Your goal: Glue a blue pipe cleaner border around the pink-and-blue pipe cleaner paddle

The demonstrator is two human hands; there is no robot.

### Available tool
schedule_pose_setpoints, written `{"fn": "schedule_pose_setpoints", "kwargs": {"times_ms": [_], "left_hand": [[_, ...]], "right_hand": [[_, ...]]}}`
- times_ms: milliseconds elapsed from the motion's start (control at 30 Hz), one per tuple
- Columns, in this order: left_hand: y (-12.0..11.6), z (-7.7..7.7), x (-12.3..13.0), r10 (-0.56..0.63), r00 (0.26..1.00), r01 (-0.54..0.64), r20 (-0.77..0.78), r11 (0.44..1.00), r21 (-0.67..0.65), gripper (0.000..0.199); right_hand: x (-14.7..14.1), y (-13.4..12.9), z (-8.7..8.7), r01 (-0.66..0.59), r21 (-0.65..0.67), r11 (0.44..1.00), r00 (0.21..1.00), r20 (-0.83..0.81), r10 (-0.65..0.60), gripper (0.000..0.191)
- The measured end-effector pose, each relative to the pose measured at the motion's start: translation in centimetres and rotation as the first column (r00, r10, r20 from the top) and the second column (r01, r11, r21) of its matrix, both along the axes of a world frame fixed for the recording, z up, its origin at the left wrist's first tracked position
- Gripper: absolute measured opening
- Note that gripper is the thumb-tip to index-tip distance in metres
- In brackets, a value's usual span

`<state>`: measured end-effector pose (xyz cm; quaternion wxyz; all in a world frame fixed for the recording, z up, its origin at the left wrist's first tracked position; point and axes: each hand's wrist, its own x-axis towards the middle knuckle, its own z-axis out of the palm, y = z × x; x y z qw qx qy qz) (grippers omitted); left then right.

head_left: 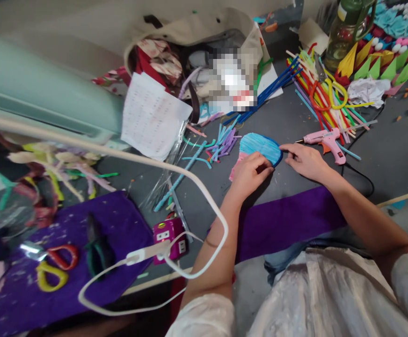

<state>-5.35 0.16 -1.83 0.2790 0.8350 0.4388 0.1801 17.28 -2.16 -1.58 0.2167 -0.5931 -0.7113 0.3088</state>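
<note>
A light blue, ribbed rounded piece [259,146] with a dark blue edge lies on the grey table [281,187], a pink part [236,168] showing at its left. My left hand [251,175] is on its lower side, fingers curled over and gripping it. At its right edge, my right hand [305,161] pinches the dark blue rim between thumb and forefinger, or rests against it; the thumb sits a little apart from the forefinger. Just right of that hand lies a pink glue gun [326,140]. Short blue and purple pipe cleaners [227,140] lie left of the piece.
Scissors [58,257] and pliers [97,248] lie on a purple cloth [120,220] at left. A white cable [204,187] loops beside a magenta power block [169,238]. Behind are a bag [253,32], long pipe cleaners [316,89] and a bottle [344,37].
</note>
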Motion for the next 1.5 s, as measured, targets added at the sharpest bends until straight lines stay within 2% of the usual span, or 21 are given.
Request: {"fn": "schedule_pose_setpoints", "kwargs": {"times_ms": [100, 200, 267, 367, 400, 467, 633, 800, 933, 1033, 1100, 1167, 1333, 1500], "left_hand": [[0.0, -0.1, 0.1, 0.012, 1.0, -0.012, -0.012, 1.0, 0.022, 0.01], [-0.1, -0.3, 0.2, 0.015, 1.0, -0.014, -0.015, 0.999, 0.039, 0.011], [-0.1, -0.3, 0.2, 0.005, 1.0, -0.005, -0.013, 0.999, 0.048, 0.012], [-0.1, -0.4, 0.3, -0.005, 1.0, 0.007, -0.03, 0.997, 0.075, 0.013], [-0.1, -0.4, 0.3, -0.004, 0.999, 0.007, -0.035, 0.996, 0.084, 0.013], [0.0, -0.4, 0.4, 0.002, 0.999, 0.002, -0.039, 0.995, 0.096, 0.014], [-0.1, -0.5, 0.6, 0.013, 0.999, -0.008, -0.039, 0.992, 0.124, 0.013], [-0.3, -0.3, 0.3, -0.026, 0.998, 0.035, -0.059, 0.988, 0.153, 0.009], [-0.3, -0.2, 0.0, -0.056, 0.996, 0.067, -0.076, 0.986, 0.151, 0.01], [-0.2, -0.4, 0.0, -0.07, 0.996, 0.077, -0.053, 0.986, 0.15, 0.014], [-0.1, -0.6, 0.1, -0.075, 0.997, 0.078, -0.027, 0.986, 0.15, 0.016], [0.0, -0.8, 0.2, -0.079, 0.997, 0.079, -0.007, 0.985, 0.151, 0.016], [0.1, -0.7, 0.4, -0.083, 0.996, 0.085, -0.014, 0.982, 0.168, 0.017], [0.3, -0.4, 0.5, -0.084, 0.996, 0.09, -0.044, 0.98, 0.176, 0.017]], "right_hand": [[0.3, -0.2, 0.5, 0.005, 0.033, 0.999, 0.996, -0.089, -0.002, 0.044], [1.8, -1.2, 1.8, 0.097, 0.157, 0.983, 0.992, -0.1, -0.082, 0.04], [3.5, -2.3, 2.8, 0.215, 0.237, 0.947, 0.975, -0.008, -0.22, 0.032], [6.3, -4.2, 3.6, 0.408, 0.297, 0.863, 0.863, 0.181, -0.471, 0.028], [7.0, -4.7, 3.5, 0.437, 0.31, 0.844, 0.823, 0.242, -0.515, 0.03], [8.0, -5.5, 2.8, 0.443, 0.309, 0.842, 0.782, 0.326, -0.531, 0.036], [7.6, -5.0, 0.8, 0.436, 0.226, 0.871, 0.766, 0.416, -0.491, 0.036], [7.6, -3.6, 0.5, 0.518, 0.163, 0.84, 0.775, 0.327, -0.541, 0.027], [8.8, -3.5, 0.4, 0.596, 0.211, 0.775, 0.784, 0.054, -0.618, 0.025], [8.9, -3.5, 1.0, 0.612, 0.16, 0.775, 0.782, -0.271, -0.562, 0.034], [8.4, -3.5, 2.0, 0.566, 0.088, 0.82, 0.757, -0.449, -0.475, 0.045], [7.6, -3.3, 3.4, 0.501, 0.062, 0.863, 0.745, -0.539, -0.394, 0.053], [6.4, -2.2, 6.4, 0.386, 0.033, 0.922, 0.748, -0.596, -0.292, 0.048], [6.3, -0.4, 8.3, 0.209, 0.06, 0.976, 0.854, -0.498, -0.152, 0.046]]}}
